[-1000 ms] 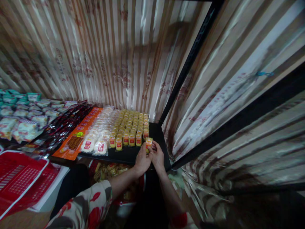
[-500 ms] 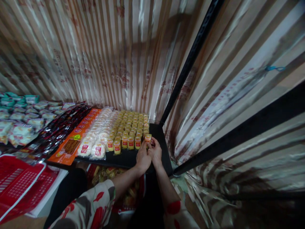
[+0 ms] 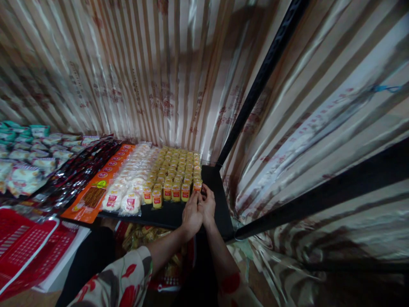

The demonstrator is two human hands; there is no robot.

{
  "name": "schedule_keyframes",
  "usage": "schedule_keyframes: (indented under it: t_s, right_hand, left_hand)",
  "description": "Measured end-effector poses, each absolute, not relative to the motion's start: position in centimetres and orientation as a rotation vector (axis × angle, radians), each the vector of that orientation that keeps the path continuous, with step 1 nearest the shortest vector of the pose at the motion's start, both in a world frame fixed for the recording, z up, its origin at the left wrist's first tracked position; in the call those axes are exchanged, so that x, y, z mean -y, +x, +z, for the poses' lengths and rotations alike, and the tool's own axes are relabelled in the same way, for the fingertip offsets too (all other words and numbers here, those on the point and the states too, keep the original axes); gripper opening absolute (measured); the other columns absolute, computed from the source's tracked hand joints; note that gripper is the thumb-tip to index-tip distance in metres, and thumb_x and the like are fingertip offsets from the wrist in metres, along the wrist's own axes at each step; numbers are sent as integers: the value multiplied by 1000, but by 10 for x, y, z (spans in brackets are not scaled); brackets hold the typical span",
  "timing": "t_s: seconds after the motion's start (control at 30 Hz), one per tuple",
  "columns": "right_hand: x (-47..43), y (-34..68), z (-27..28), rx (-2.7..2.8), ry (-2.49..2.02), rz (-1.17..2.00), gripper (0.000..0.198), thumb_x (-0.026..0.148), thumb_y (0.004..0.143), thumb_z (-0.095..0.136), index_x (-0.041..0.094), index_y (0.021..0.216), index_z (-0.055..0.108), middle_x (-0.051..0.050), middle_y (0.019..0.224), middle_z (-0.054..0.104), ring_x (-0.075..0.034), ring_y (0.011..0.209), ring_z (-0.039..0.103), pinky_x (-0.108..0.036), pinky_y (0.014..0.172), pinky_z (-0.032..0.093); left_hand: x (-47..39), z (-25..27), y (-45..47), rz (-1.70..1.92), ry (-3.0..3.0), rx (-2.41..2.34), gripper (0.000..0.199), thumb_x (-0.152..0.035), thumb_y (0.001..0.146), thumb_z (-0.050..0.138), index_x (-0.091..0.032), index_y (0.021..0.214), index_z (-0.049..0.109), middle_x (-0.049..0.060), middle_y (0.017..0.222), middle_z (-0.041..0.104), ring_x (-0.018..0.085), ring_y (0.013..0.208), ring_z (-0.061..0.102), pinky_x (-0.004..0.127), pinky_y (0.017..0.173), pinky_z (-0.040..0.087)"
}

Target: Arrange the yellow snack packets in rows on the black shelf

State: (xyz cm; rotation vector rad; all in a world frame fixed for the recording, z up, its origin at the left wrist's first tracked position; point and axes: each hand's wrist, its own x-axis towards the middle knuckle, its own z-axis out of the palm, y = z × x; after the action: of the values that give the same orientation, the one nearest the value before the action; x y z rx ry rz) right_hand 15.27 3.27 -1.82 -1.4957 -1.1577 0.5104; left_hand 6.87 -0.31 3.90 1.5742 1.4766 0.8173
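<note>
At the bottom of the frame, patterned sleeves (image 3: 119,279) are reaching over loose yellow packets (image 3: 139,240) lying below the black shelf (image 3: 220,209). Near the centre, the left hand (image 3: 192,215) and right hand (image 3: 208,208) are meeting, their fingertips seemingly grasping one small cake packet (image 3: 197,186) between them; how firmly, I cannot tell. The fingers are hiding its base, while its red label is facing forward on a yellow body, looking upright. It is sitting at the front right end of the yellow rows (image 3: 174,164); the step in hand appears to be lining it up, and the next move calls for loosening both hands gently, without tipping it. Farthest off, a striped curtain (image 3: 179,76) is filling the upper frame.
</note>
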Motion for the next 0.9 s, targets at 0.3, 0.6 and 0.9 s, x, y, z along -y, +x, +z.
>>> schedule_keyframes:
  t_s: [0.3,0.6,0.9]
  right_hand:
    - [-36,152,-25,1208,-1487,518,42,21,74,46,17,115,56,-10,106,55,-18,92,58,-33,79,52]
    - [-28,147,-18,1202,-1581,383,45,33,76,49,15,117,52,-15,118,48,-22,99,53,-36,75,53]
    - [11,142,3,1232,-1632,308,46,39,80,46,15,119,50,-15,121,46,-22,104,50,-36,78,51]
  left_hand:
    - [-2,30,68,865,1547,-1448,45,-15,83,41,-11,127,49,9,138,41,19,129,36,31,111,24]
    - [7,38,63,890,1570,-1423,46,-15,83,41,-9,129,46,11,137,43,18,128,38,31,110,26]
    - [35,44,58,878,1292,-1358,39,-24,86,43,-17,124,44,7,102,68,14,90,64,24,83,49]
